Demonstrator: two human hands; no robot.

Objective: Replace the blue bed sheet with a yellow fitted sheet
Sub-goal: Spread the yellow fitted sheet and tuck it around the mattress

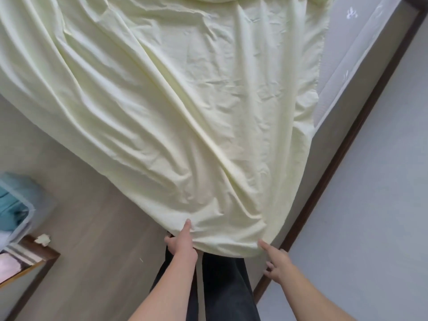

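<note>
Yellow fitted sheet: 1, draped over mattress. 2 hands at its near corner: left hand grips the hem, forefinger extended; right hand touches it by forefinger, other fingers loosely curled.

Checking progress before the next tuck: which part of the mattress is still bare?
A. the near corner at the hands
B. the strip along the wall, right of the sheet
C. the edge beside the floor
B: the mattress shows uncovered right of the sheet, next to the wall.
</note>
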